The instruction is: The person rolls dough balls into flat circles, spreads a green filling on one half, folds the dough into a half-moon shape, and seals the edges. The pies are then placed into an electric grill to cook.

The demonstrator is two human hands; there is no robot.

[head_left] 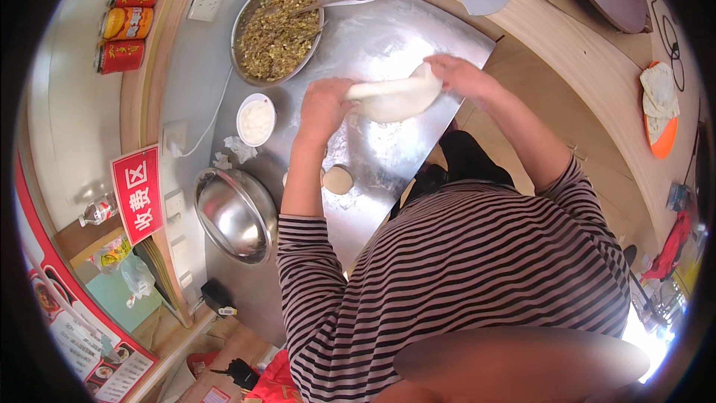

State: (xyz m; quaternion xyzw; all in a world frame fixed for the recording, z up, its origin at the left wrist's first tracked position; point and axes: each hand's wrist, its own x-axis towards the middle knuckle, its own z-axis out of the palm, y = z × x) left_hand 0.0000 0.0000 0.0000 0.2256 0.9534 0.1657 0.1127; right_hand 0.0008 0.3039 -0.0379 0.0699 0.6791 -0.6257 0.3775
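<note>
While both hands (325, 107) (458, 77) grip its ends, the white dough (395, 101) sags between them.

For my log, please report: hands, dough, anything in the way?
Left hand, right hand: each gripping an end of dough sheet. Sheet spans between them. Nearby: round dough piece on table, beside left forearm.

Pale top (477, 261), narrow black stripes; black trousers (473, 158).

Glossy metal tabletop (358, 37) (bowl (231, 213) likewise); smooth matt dough (395, 101)
</note>
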